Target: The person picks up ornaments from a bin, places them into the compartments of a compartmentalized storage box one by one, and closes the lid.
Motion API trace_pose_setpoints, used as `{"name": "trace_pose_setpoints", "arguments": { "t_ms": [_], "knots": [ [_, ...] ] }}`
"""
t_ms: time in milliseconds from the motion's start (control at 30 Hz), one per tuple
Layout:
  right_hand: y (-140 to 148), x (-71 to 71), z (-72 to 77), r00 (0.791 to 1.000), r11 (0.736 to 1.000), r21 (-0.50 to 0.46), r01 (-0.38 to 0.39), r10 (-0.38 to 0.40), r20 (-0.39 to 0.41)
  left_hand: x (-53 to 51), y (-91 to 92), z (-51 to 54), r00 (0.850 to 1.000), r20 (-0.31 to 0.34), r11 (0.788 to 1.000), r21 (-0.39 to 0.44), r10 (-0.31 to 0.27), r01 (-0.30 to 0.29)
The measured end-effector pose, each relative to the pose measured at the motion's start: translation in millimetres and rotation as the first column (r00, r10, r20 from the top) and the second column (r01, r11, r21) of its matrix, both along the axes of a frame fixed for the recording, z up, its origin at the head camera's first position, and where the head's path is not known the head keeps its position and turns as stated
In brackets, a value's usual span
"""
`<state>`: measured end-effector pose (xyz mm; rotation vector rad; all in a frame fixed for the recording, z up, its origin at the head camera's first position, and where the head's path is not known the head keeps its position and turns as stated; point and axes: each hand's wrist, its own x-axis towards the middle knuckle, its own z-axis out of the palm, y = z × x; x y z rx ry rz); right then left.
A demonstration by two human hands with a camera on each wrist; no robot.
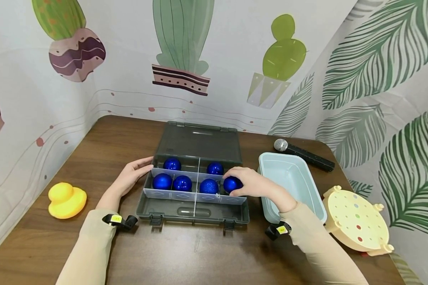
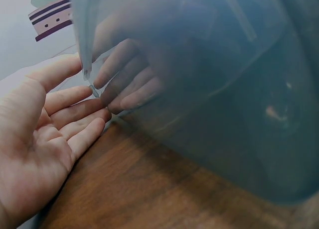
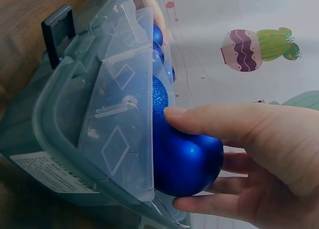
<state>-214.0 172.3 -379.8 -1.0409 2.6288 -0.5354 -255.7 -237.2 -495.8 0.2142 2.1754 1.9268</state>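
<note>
A dark translucent storage case [image 1: 199, 136] lies open on the table, its lid folded back. Clear dividers [image 1: 178, 194] split it into compartments. Two shiny blue balls [image 1: 215, 168] sit in the back row, and several more are lined up in the middle row, one of them glittery [image 1: 209, 186]. My right hand [image 1: 251, 182] grips a smooth blue ball [image 3: 187, 162] at the right end of that row, thumb and fingers around it. My left hand [image 1: 130, 176] rests at the case's left side, its fingers straight and touching the edge in the left wrist view.
A pale blue plastic basin [image 1: 308, 174] stands right of the case. Behind it lies a black microphone [image 1: 308, 155]. A cream round toy [image 1: 358, 219] with coloured dots is at the far right, and a yellow rubber duck [image 1: 67, 200] at the left. A printed cloth hangs behind the table.
</note>
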Motion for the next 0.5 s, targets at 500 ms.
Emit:
{"name": "trace_pose_setpoints", "arguments": {
  "t_ms": [500],
  "knots": [
    [-5.6,-2.0,-0.4,1.000,0.998,0.058,0.008,-0.008,0.008,2.1,-0.2,2.7,1.000,0.010,1.000,0.001,-0.006,0.006]
  ]
}}
